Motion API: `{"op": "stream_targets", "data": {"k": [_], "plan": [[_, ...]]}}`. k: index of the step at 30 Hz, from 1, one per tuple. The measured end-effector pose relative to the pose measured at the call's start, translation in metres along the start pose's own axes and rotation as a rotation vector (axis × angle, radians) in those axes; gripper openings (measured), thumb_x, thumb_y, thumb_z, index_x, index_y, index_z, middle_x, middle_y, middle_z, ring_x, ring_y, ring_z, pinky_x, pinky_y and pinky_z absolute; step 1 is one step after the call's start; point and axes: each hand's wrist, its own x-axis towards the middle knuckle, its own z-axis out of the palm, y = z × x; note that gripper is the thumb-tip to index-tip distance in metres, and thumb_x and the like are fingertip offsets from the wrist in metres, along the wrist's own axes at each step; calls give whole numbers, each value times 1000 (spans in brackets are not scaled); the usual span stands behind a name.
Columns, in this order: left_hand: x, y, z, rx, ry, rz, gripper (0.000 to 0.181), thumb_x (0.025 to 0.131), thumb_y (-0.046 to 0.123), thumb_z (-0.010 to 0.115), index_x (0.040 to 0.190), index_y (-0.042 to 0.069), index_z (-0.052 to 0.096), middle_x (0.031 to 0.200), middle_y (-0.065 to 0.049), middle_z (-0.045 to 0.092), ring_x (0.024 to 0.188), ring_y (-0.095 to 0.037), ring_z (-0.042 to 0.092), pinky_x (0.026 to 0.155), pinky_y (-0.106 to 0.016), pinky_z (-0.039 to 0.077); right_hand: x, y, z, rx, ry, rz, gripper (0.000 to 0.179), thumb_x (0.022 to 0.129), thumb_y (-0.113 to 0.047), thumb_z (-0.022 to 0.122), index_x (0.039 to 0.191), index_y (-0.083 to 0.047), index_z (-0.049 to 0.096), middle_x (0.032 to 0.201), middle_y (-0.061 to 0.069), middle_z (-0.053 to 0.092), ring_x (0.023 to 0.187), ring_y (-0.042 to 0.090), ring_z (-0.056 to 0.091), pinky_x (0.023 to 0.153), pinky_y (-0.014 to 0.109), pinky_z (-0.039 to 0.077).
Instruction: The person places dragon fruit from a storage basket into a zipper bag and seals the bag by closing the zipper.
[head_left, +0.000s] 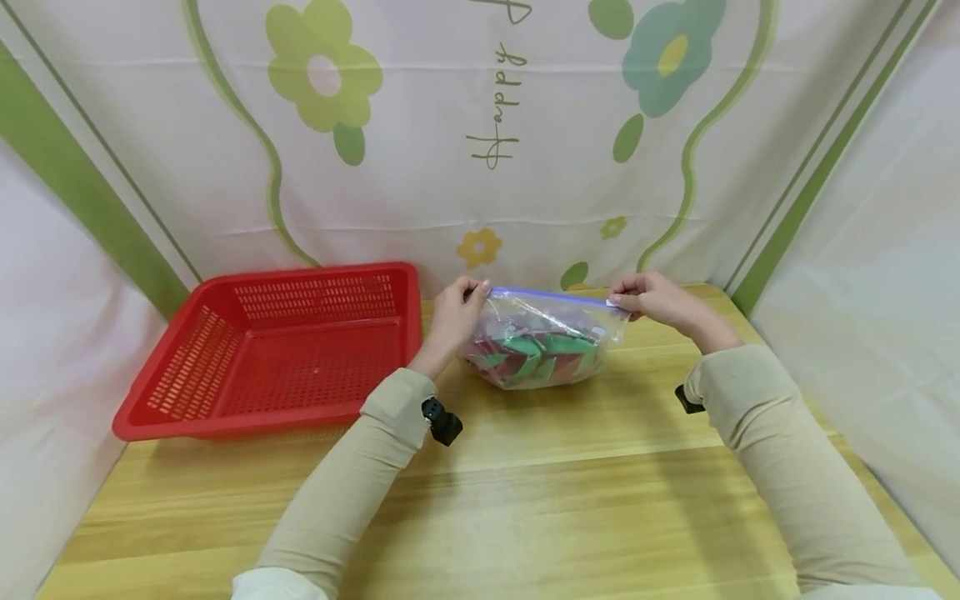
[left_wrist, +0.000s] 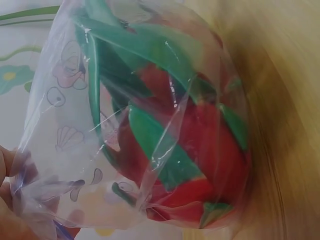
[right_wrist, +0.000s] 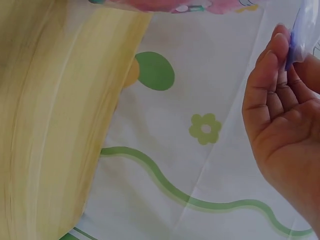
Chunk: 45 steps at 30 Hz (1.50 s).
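Observation:
A clear zip bag (head_left: 536,321) with a purple zip strip stands upright on the table, with red and green dragon fruits (left_wrist: 200,135) inside. Small cartoon prints, a shell among them, show on its plastic in the left wrist view. My left hand (head_left: 456,321) pinches the top left corner at the strip. At the opposite top corner, my right hand (head_left: 660,302) pinches the end of the strip between thumb and fingers. The strip is stretched nearly straight between both hands. Whether the zip is sealed cannot be made out.
To the left of the bag sits a red plastic basket (head_left: 322,417) with slotted walls; nothing shows inside it. The wooden table (head_left: 540,517) meets a white floral cloth (head_left: 420,167) at the back, and plain white cloth hangs at both sides.

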Motion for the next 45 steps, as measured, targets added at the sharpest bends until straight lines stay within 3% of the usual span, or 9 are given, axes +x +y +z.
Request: {"op": "stream_targets", "data": {"k": [3, 7, 13, 18, 23, 29, 35, 41, 45], "plan": [[-1, -2, 3, -22, 8, -11, 30, 99, 29, 51, 107, 1, 60, 101, -14, 62, 91, -25, 53, 85, -34, 48, 0, 3, 4, -2, -2, -3, 32, 99, -17, 48, 114, 10, 55, 86, -3, 61, 73, 3, 56, 70, 21, 52], [-3, -4, 8, -41, 53, 7, 30, 99, 30, 50, 105, 1, 57, 100, -14, 60, 90, -24, 52, 84, -35, 47, -2, 6, 10, -10, -40, -8, 39, 101, -23, 46, 124, 7, 54, 112, 17, 62, 87, 11, 60, 79, 30, 55], [-4, -7, 17, -57, 116, 20, 29, 100, 28, 49, 101, 0, 55, 100, -15, 56, 91, -25, 51, 84, -37, 46, -5, 12, 22, 14, -224, 64, 65, 104, -43, 28, 148, 4, 24, 148, 31, 31, 128, 46, 44, 99, 47, 49], [-5, -14, 22, -87, 121, 3, 30, 99, 26, 51, 100, -3, 56, 111, -20, 52, 103, -30, 50, 93, -43, 45, -3, 17, 36, 75, -300, 117, 71, 102, -50, 18, 153, -1, 7, 148, 33, 26, 128, 50, 43, 100, 46, 48], [-10, -26, 27, -107, 105, -72, 31, 97, 30, 54, 99, -1, 58, 128, -23, 43, 120, -36, 46, 106, -48, 39, 3, 19, 49, 116, -286, 60, 68, 104, -45, 15, 153, 0, 3, 154, 31, 13, 131, 46, 39, 100, 45, 49], [-17, -33, 34, -96, 86, -174, 33, 94, 36, 59, 109, 7, 57, 132, -21, 40, 125, -37, 39, 107, -50, 36, 5, 21, 57, 160, -237, 54, 67, 104, -45, 14, 151, 2, 12, 148, 30, 27, 128, 40, 44, 101, 48, 47], [-17, -33, 38, -40, 47, -277, 63, 94, 46, 55, 138, 5, 36, 135, -29, 37, 121, -42, 42, 105, -53, 37, 4, 23, 64, 260, -214, 71, 81, 98, -60, 11, 151, 2, 12, 151, 29, 25, 132, 43, 41, 103, 52, 43], [-19, -35, 36, 29, -68, -395, 81, 92, 58, 49, 146, 4, 24, 137, -29, 39, 123, -42, 44, 107, -54, 37, 0, 24, 64, 293, -252, 77, 81, 95, -65, 11, 153, -8, 12, 149, 23, 34, 133, 40, 42, 105, 52, 42], [-21, -37, 36, 49, -119, -396, 81, 92, 60, 47, 147, 6, 24, 138, -25, 41, 125, -40, 44, 108, -55, 37, -1, 27, 64, 292, -263, 66, 78, 96, -65, 12, 152, -10, 18, 142, 21, 45, 129, 35, 48, 105, 50, 43]]}}
